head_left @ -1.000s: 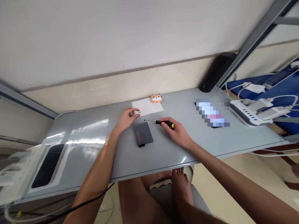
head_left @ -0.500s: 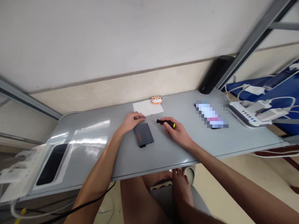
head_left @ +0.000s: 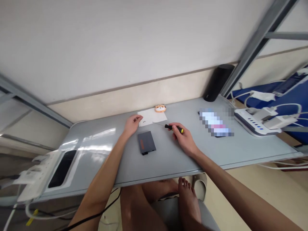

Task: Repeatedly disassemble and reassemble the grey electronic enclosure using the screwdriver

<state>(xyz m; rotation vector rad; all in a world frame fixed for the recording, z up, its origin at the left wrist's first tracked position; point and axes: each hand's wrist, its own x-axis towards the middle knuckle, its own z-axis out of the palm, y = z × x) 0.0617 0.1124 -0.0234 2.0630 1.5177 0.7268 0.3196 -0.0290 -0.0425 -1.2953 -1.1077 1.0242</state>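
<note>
Right hand (head_left: 184, 136) has its fingers wrapped around a screwdriver (head_left: 168, 127), shaft pointing left, tip at the front part of the white paper (head_left: 152, 115). Left hand (head_left: 132, 124) has its fingers pinched together at the paper's left edge, can't tell if anything's between them. The dark flat box (head_left: 146, 142) lies on the counter (head_left: 130, 166) in front of the paper, between the forearms, with neither hand touching it.

My worry would be those tiny dark bits (head_left: 143, 121) just beside the left fingers: loose on flat paper, so a knuckle bump or a tugged sheet could send them rolling off. As for containers, the box looks closed up, and the orange animal-face case (head_left: 160, 108) on the paper seems shut too, so contents unknown.
</note>
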